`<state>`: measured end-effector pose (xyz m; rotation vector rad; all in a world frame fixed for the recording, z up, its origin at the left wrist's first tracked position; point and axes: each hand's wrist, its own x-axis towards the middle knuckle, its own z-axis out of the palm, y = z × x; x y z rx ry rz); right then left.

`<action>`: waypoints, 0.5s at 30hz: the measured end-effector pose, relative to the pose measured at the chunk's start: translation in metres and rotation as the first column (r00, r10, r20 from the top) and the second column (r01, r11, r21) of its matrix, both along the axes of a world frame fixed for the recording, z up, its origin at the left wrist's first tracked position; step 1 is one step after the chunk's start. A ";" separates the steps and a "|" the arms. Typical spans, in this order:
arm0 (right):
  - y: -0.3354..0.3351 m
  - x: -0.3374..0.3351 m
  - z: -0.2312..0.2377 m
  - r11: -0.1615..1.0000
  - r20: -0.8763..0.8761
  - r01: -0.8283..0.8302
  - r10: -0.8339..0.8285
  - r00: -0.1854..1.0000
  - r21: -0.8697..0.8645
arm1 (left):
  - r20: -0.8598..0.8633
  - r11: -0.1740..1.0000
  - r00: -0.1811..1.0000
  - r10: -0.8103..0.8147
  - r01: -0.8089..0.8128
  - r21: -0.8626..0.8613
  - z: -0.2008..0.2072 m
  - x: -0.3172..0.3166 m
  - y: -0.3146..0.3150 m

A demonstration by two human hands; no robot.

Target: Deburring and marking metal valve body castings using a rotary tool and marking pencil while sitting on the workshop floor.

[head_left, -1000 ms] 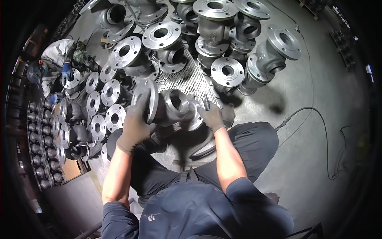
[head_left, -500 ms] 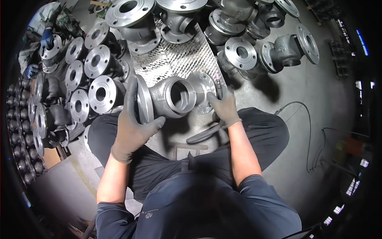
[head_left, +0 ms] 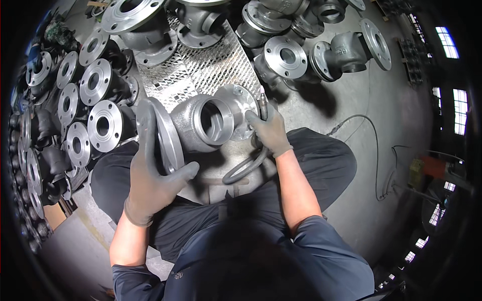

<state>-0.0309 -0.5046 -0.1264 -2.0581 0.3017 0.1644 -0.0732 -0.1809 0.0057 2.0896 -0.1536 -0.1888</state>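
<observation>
A large grey cast-metal valve body with a round flange at each end [head_left: 201, 125] is seen held across the lap of a seated person in dark trousers, its open side port turned up toward the camera. The left hand [head_left: 150, 173], in a dark grey work glove, is wrapped around the rim of the left flange, fingers curled over its edge — a firm grasp. The right hand [head_left: 271, 131], gloved alike, is closed around a slim pen-shaped hand tool [head_left: 262, 104] whose tip is set against the right flange; a thick dark hose [head_left: 246, 168] is looped down from it between the knees. Beyond the valve body, a sheet of silvery chequer-pattern metal plate [head_left: 201, 70] is laid on the grey concrete floor [head_left: 351, 90]. Rows of grey flanged valve castings [head_left: 80, 110] are stacked at the left, and more flanged castings [head_left: 321, 45] are grouped at the far right — well apart from the hands. A thin black cable [head_left: 374, 150] is trailed across the floor at the right.
</observation>
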 end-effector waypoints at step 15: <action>-0.010 0.002 -0.006 0.997 0.050 0.032 -0.028 0.998 -0.066 | 0.089 0.985 0.981 -0.170 0.169 0.024 0.001 -0.003 -0.019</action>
